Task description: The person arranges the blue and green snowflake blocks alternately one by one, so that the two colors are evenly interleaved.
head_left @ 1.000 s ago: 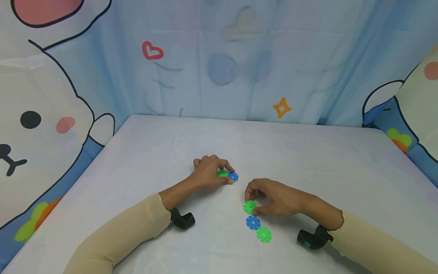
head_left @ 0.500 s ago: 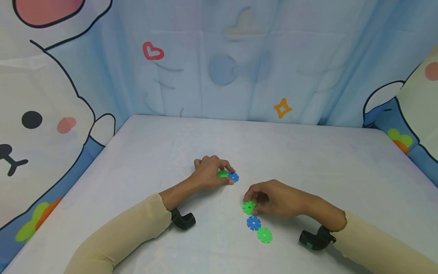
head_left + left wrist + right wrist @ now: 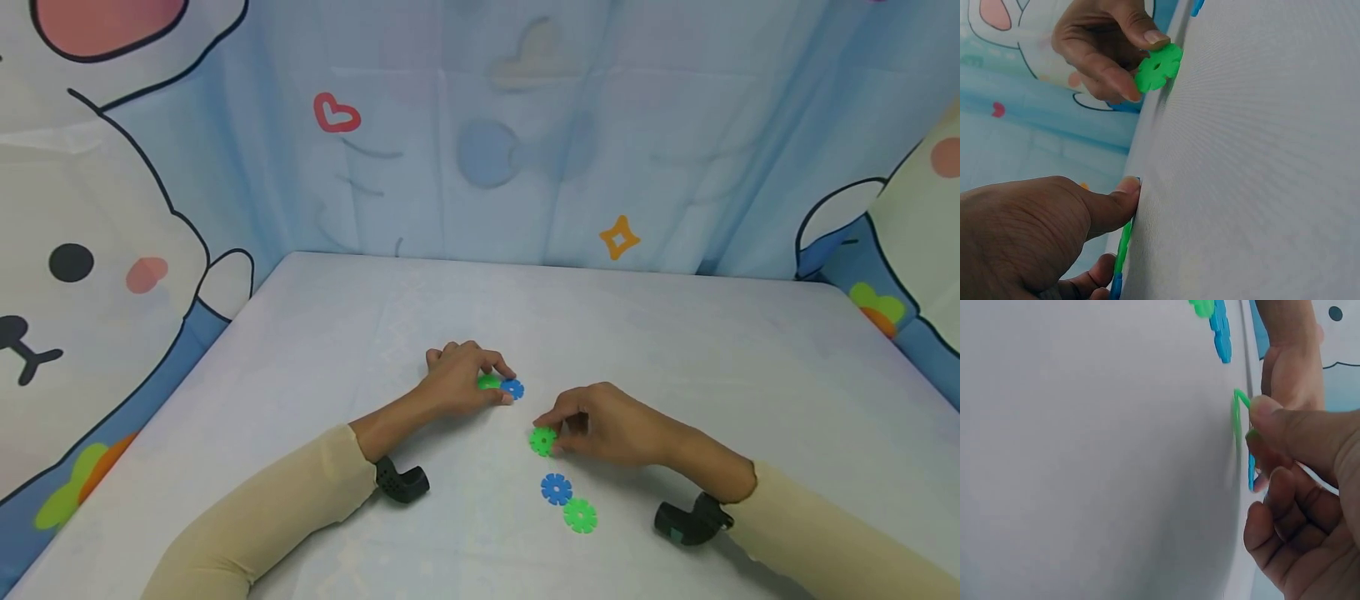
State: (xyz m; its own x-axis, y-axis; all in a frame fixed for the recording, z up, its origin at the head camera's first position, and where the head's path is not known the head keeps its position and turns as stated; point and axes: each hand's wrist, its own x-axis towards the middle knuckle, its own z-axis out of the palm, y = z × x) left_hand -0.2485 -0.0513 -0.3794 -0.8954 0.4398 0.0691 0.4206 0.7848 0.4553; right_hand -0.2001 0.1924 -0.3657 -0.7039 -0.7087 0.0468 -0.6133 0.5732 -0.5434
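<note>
One tilted green disc [image 3: 543, 442], pinched by the right hand [image 3: 613, 423], is at 5 o'clock from the blue disc [image 3: 512, 389] the left hand [image 3: 457, 379] pinches; step judged: placing, next move probably calling for edge-to-edge alignment.

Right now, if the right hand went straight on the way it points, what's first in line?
Likely the left hand, near its thumb, or the blue disc beside that thumb; depth is unclear, so I can't say which.
</note>
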